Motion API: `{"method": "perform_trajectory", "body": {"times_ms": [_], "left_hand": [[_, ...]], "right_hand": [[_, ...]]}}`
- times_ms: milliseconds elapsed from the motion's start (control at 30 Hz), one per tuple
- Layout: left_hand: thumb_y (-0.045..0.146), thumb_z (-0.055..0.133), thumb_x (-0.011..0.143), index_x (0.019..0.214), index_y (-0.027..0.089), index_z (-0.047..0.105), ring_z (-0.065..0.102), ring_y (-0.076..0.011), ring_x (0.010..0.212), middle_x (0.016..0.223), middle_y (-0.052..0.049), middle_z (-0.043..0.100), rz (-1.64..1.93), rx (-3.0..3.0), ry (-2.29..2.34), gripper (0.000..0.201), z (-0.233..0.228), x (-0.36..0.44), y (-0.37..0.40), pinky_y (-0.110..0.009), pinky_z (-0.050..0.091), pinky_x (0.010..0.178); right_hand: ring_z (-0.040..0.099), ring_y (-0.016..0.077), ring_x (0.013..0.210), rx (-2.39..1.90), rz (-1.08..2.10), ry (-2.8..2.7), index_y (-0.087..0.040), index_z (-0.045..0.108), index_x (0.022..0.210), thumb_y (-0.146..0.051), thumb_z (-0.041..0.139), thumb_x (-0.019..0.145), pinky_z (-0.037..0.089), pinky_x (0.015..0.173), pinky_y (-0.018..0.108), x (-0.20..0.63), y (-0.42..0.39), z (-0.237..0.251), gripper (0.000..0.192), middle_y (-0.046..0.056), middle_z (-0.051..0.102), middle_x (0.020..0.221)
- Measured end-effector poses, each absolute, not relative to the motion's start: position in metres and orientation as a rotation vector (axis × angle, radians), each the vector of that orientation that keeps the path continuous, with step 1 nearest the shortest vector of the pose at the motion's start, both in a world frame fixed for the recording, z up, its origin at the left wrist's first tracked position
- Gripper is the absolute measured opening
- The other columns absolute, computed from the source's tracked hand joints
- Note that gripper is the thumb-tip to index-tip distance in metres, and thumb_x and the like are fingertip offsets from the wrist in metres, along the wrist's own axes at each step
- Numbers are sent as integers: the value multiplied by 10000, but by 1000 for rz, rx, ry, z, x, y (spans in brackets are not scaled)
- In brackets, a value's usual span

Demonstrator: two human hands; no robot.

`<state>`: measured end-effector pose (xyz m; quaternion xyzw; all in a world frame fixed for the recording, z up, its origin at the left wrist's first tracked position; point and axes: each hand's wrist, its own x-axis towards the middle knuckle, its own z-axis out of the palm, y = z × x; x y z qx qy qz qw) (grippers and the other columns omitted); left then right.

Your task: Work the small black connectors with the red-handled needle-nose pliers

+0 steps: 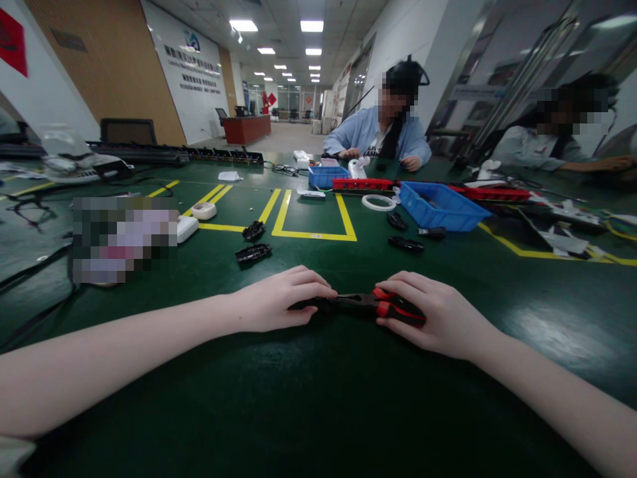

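Observation:
A long black part with a red end (361, 303) lies flat on the dark green table (318, 398) close in front of me. My left hand (279, 300) rests over its left, black end with the fingers curled down on it. My right hand (438, 315) covers its right end, where the red piece shows under the fingers. Both hands press the part against the table top. How the two pieces fit together is hidden by my fingers.
Loose black parts (253, 252) lie beyond my hands, near a yellow taped rectangle (313, 234). A blue bin (440, 206) stands at the back right, a smaller blue bin (326, 176) behind it. Two people sit across the table. A white tape ring (378, 202) lies by the bin.

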<state>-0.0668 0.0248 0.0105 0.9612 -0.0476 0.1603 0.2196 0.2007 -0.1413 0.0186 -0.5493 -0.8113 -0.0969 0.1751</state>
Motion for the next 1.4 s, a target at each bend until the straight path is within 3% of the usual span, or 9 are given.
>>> {"method": "perform_trajectory", "body": {"times_ms": [533,1133,1400], "left_hand": [[234,536,997,1402,195,460,586,-241,1102,1211,-108,621,327,2669,-39,414,12,-66,26,-403,495,952],[220,546,986,1371,202,511,601,-239,1122,1248,-111,646,400,2696,-95,387,13,-66,24,-414,499,973],[196,537,986,1358,206,527,554,-242,1177,1313,-114,585,404,2703,-106,373,12,-67,25,-411,497,1001]], "right_hand": [[683,247,885,-1560,-402,-2285,-164,619,1174,-398,627,885,593,741,393,200,-141,16,371,125,694,1046],[684,242,868,-1531,-430,-2285,-183,645,1153,-414,627,879,581,737,381,200,-141,19,358,112,712,1023],[683,241,875,-1534,-413,-2297,-181,634,1158,-425,614,890,583,735,377,200,-141,19,363,112,706,1025]]}}
